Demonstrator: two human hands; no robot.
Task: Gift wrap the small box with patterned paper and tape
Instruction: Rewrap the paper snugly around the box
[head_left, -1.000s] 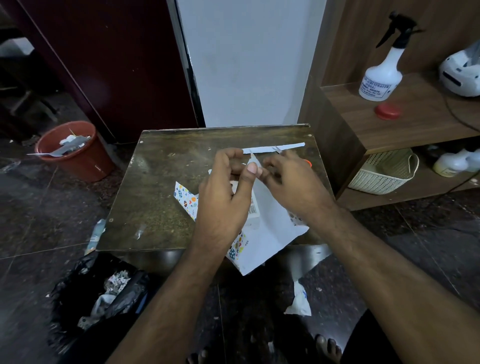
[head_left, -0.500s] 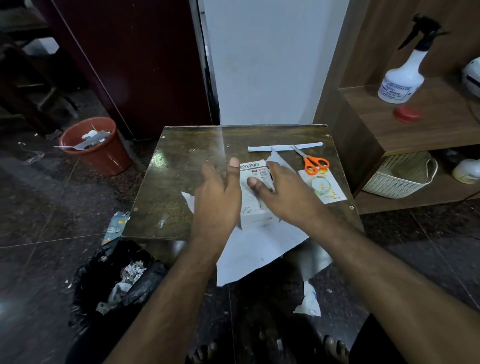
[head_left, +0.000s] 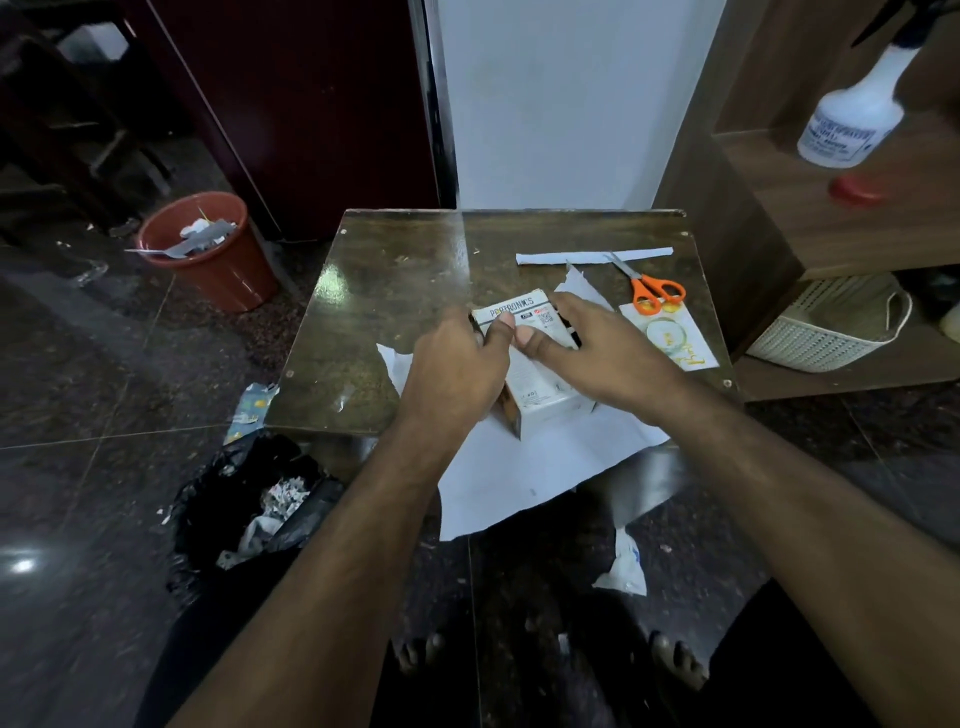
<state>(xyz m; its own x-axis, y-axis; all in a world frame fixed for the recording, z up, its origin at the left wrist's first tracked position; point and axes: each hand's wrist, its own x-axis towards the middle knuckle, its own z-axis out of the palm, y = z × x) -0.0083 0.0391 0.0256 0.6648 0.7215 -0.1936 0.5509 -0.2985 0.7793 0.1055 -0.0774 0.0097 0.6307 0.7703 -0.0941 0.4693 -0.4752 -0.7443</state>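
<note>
The small white printed box (head_left: 543, 402) lies on the wrapping paper (head_left: 545, 467), which is spread plain white side up on the brown table (head_left: 389, 270) and hangs over its near edge. My left hand (head_left: 457, 374) grips the box's left side with the thumb on top. My right hand (head_left: 597, 348) grips its right side, its thumb next to the left one. The hands hide much of the box's top.
Orange-handled scissors (head_left: 652, 293), a white paper strip (head_left: 592, 256) and a carded tape pack (head_left: 670, 338) lie at the table's far right. A red bucket (head_left: 208, 249) and a black rubbish bag (head_left: 249, 499) stand left. A wooden shelf with a basket (head_left: 826, 327) and a spray bottle (head_left: 852, 124) is on the right.
A second ago both hands pinched the paper folded up over the box. The paper now lies flat, and both hands have come down to grip the box itself.
</note>
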